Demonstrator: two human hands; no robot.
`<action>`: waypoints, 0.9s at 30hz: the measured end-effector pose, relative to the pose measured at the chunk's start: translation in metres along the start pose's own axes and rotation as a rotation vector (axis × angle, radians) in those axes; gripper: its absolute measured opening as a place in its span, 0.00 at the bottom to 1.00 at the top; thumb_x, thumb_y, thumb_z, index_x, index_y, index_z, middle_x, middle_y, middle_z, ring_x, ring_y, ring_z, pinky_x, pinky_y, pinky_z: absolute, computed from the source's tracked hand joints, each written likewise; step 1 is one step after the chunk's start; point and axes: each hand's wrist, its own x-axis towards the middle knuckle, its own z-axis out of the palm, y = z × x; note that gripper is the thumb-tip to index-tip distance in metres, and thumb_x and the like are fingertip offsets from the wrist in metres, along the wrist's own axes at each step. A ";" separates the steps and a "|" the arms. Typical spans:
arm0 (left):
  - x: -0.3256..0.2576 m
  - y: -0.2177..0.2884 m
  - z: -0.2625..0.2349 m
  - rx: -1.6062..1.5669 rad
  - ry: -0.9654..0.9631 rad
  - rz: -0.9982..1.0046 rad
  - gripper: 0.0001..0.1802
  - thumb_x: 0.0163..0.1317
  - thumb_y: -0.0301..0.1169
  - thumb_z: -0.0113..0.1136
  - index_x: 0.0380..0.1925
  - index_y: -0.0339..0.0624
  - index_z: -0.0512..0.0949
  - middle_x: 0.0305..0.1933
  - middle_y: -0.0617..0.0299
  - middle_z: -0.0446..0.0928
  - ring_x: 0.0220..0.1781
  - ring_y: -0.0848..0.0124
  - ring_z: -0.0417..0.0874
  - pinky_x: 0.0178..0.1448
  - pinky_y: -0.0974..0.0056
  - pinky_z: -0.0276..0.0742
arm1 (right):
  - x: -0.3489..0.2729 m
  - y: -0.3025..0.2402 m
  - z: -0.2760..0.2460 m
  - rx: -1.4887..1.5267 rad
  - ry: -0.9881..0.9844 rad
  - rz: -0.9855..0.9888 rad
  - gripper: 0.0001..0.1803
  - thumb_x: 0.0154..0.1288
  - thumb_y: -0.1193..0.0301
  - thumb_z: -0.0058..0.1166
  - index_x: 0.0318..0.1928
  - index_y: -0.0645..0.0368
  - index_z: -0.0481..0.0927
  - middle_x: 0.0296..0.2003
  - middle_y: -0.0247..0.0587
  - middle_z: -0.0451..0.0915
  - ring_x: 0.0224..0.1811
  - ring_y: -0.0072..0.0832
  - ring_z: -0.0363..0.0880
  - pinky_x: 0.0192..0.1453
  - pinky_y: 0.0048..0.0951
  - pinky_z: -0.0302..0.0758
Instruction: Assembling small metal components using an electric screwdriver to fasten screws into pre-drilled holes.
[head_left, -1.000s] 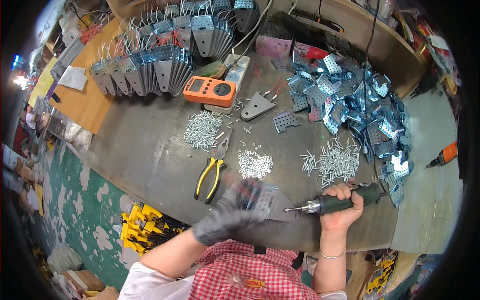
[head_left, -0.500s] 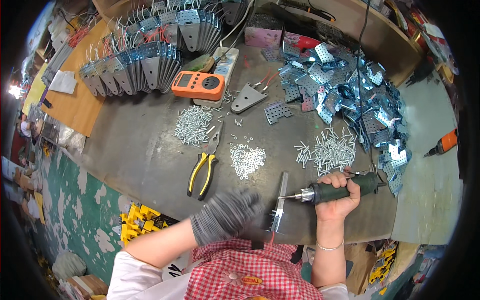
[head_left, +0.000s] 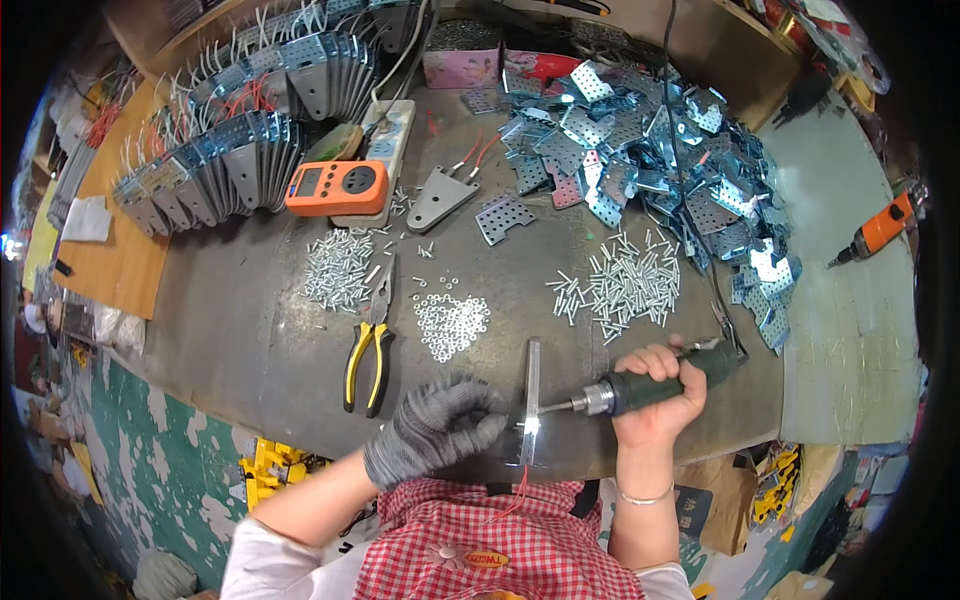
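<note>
Metal bracket (head_left: pixel 529 400) stands on edge at the tabletop's (head_left: pixel 250 330) near rim, gloved left hand (head_left: pixel 438 428) fingers closed around it. Right hand (head_left: pixel 655 395) grips a green power screwdriver (head_left: pixel 650 383), its bit touching the bracket. Beyond lie washers (head_left: pixel 451 325), yellow-handled pliers (head_left: pixel 368 345) and a pink box (head_left: pixel 462 60); its contents are unclear.

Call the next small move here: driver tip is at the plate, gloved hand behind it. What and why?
Probably press the electric screwdriver straight in along its axis. The right hand grips it level, its bit meeting the upright metal plate low down, where there is a bright glint. The gloved left hand braces the plate from the other side, so a steady push seems supported.
</note>
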 end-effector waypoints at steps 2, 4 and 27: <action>-0.020 -0.013 0.021 -0.311 0.146 -0.150 0.10 0.60 0.28 0.68 0.41 0.39 0.81 0.34 0.65 0.80 0.34 0.79 0.80 0.37 0.72 0.76 | -0.010 -0.003 0.002 0.019 -0.013 -0.009 0.15 0.52 0.72 0.54 0.43 0.54 0.78 0.25 0.29 0.70 0.28 0.23 0.67 0.44 0.32 0.70; -0.021 -0.012 0.030 -0.347 0.154 -0.173 0.10 0.59 0.25 0.68 0.40 0.38 0.81 0.37 0.64 0.81 0.37 0.78 0.80 0.41 0.70 0.77 | -0.018 -0.009 0.002 -0.015 0.052 -0.065 0.14 0.52 0.73 0.53 0.42 0.54 0.77 0.25 0.28 0.70 0.27 0.22 0.67 0.43 0.30 0.70; 0.000 0.003 0.019 0.446 0.061 0.634 0.24 0.43 0.28 0.65 0.46 0.41 0.80 0.40 0.58 0.79 0.36 0.60 0.80 0.39 0.57 0.77 | -0.021 -0.010 -0.001 -0.075 0.065 -0.079 0.13 0.52 0.72 0.56 0.41 0.52 0.78 0.24 0.28 0.71 0.26 0.22 0.68 0.42 0.30 0.70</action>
